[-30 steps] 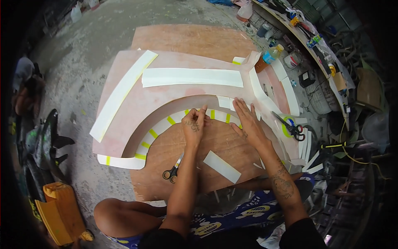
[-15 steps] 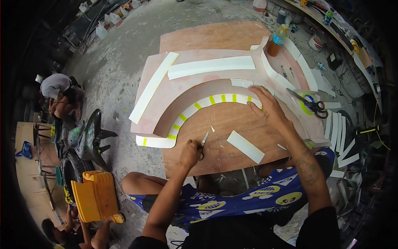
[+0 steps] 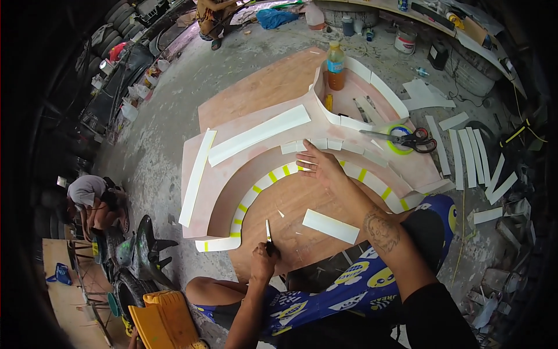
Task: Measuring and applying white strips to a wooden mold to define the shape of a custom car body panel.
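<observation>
My left hand [image 3: 264, 262] is closed around a small pair of scissors [image 3: 268, 230], blades pointing away from me, over the brown wooden board [image 3: 273, 206]. With fingers spread, my right hand [image 3: 322, 167] is at the curved arch of a pale pinkish fender-shaped panel [image 3: 250, 136]. Its fingertips are by the short white pieces [image 3: 303, 146] along the arch's upper edge; whether they touch is unclear. Along the lower rim runs a white strip [image 3: 250, 199] with yellow tape bits. A loose white rectangle [image 3: 331, 226] lies on the board. Larger black-handled scissors [image 3: 410, 139] rest on the panel at right.
A bottle of brown liquid [image 3: 335, 67] stands in the panel's far recess. A tape roll [image 3: 399, 138] lies under the large scissors. Several white strips [image 3: 469, 157] are on the floor at right. At left are a crouching person [image 3: 96, 200] and a yellow plastic piece [image 3: 165, 320].
My view has shifted, so the panel appears lower and further left. My right hand has moved left along the arch, its fingers now spread. The left hand still grips the small scissors.
</observation>
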Available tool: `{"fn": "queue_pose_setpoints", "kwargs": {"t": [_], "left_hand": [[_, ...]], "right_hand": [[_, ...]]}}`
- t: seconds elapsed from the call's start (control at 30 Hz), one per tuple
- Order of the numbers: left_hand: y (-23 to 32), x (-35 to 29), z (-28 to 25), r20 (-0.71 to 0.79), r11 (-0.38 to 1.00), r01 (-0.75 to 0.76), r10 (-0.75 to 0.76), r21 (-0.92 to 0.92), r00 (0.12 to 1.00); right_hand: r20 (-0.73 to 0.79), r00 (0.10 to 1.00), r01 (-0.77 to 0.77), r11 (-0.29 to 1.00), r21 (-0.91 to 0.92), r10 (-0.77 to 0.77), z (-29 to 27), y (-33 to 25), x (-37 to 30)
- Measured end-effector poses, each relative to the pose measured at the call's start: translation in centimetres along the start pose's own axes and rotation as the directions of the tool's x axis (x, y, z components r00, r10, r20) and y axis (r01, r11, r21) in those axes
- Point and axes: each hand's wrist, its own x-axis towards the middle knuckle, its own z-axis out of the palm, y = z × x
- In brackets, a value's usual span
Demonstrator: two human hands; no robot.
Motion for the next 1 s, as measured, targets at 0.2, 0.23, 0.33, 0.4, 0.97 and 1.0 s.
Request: {"fn": "queue_pose_setpoints", "kwargs": {"t": [0.2,0.23,0.33,0.4,0.97,1.0], "left_hand": [[4.0,0.8,-2.0,0.119,0.977,0.108,-0.131,0.182,0.984],[4.7,0.5,-2.3,0.121,0.983,0.180,-0.177,-0.022,0.977],[4.2,0.4,-1.6,0.103,0.882,0.220,-0.195,-0.416,0.976],[3.1,0.5,-0.7,0.064,0.787,0.181,-0.178,-0.589,0.982],[14.1,10.6,-3.0,0.234,0.711,0.100,0.093,-0.696,0.968],[13.6,11.1,-2.2,0.154,0.765,-0.045,0.186,-0.642,0.970]], "right_hand": [[-0.074,0.997,0.017,0.999,-0.032,-0.019,0.0,0.0,1.6],[-0.091,0.995,0.029,0.999,-0.016,-0.031,-0.2,0.1,1.9],[-0.064,0.998,-0.018,1.000,0.024,0.020,-0.7,0.4,2.8],[-0.059,0.998,-0.011,0.999,0.036,0.013,-0.6,0.8,3.0],[-0.134,0.991,-0.016,0.992,-0.129,-0.001,-1.0,0.4,2.6],[-0.124,0.992,-0.012,0.990,-0.140,-0.005,-0.7,0.4,2.5]]}}
